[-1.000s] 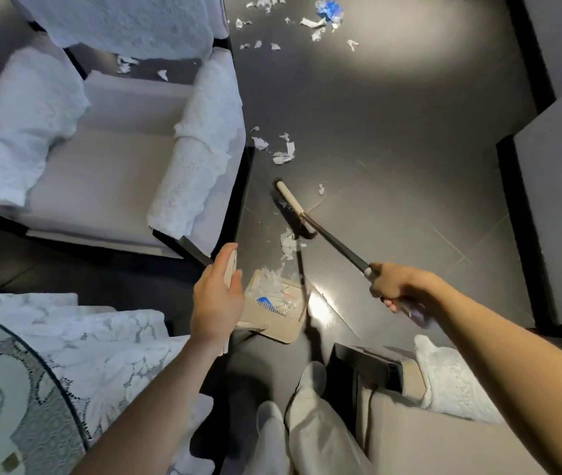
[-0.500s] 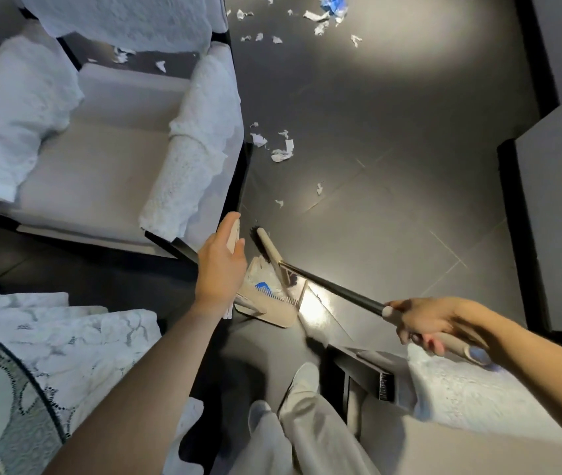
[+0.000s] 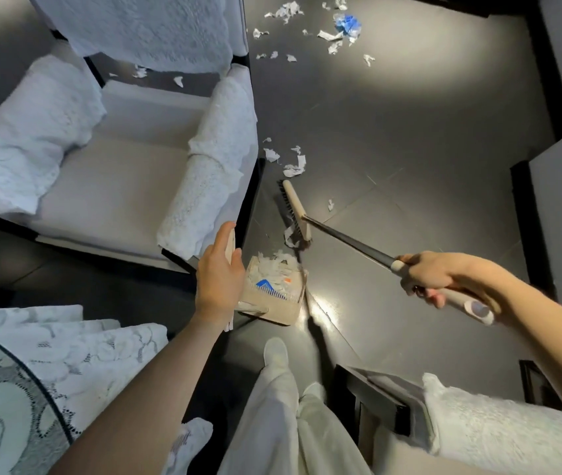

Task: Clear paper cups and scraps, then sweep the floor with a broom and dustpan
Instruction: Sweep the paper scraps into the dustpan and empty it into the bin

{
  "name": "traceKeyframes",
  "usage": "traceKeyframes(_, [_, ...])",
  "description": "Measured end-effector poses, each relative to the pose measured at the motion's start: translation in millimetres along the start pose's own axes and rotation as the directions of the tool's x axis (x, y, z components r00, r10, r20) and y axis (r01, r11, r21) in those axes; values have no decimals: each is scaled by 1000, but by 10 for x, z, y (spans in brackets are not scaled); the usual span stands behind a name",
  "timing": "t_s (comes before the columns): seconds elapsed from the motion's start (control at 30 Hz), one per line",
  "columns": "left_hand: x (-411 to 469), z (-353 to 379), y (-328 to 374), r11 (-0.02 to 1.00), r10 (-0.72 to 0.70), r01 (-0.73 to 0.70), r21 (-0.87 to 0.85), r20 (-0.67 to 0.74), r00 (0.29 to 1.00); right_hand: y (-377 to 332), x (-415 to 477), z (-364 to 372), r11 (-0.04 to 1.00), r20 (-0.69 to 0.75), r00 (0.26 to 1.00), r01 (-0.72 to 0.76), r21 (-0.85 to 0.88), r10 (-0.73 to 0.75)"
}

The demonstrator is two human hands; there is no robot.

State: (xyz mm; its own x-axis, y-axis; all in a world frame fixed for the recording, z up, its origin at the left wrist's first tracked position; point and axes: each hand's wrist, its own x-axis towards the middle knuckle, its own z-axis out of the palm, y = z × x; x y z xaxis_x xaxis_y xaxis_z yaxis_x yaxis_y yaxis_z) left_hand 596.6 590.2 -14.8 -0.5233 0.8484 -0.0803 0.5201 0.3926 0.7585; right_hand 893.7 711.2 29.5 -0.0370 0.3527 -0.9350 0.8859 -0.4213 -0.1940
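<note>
Sweeping step is in hand; no whole paper cup visible, & can't tell what the blue crumpled bit [image 3: 348,24] at top of view is. L hand [image 3: 219,279] holds the dustpan [image 3: 272,313] by its upright handle, thumb on the near side, fingers up along & round it as far as one can see. Pan sits on the dark floor [image 3: 427,132] just beside the armchair [image 3: 118,173] corner, mouth facing away from the person, loaded w/ white scraps [image 3: 272,267] & a blue piece. R hand [image 3: 433,279] is closed round the pale grip end of the broom [image 3: 295,209], shaft running up-left from it. Broom head is down on the floor a little beyond the pan mouth, bristles toward the armchair, w/ one curled scrap [image 3: 289,234] caught at its near end, btw head & pan. Left to do: a loose cluster [image 3: 293,164] just past the head's far end, a single fleck [image 3: 331,204] to the right of the head, a far spread round the blue bit, & a few bits [image 3: 140,72] behind the armchair. Next move, as I judge it: draw the head toward the pan w/ bristles flat so the curled scrap goes in, not round the side, keeping the pan lip pressed to the floor. After that, reach past the near cluster & pull it back the same way. Risk: paper this light prob. flicks off or slips under the lip if the stroke is quick.
</note>
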Motion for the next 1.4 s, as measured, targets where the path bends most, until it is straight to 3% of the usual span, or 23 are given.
traceKeyframes(0.17, [199,-62,-125,1000,24,-24,-4,21,999,-604,347,-96,998,-66,996,59,25,-57])
traceKeyframes(0.37, [698,-107,-205,1000,5,-5,6,-31,1000,-1076,678,58,998,-40,998,49,-47,-51])
traceKeyframes(0.5, [1035,11,-93,999,43,-42,-26,41,998,-993,598,244,988,58,998,20,-156,-11])
traceKeyframes(0.63, [1219,86,12,998,56,-52,-42,101,993,-720,410,313,987,237,958,-157,-35,161])
traceKeyframes(0.8, [1259,42,65,996,68,-59,-60,152,986,-531,150,-37,986,230,959,-165,-17,165])
traceKeyframes(1.13, [1610,383,543,993,121,-122,-7,150,981,-385,129,-929,997,28,998,-52,59,50])
traceKeyframes(1.4, [1885,463,647,995,65,-75,72,136,989,-549,758,-1651,997,-137,989,-59,-53,51])
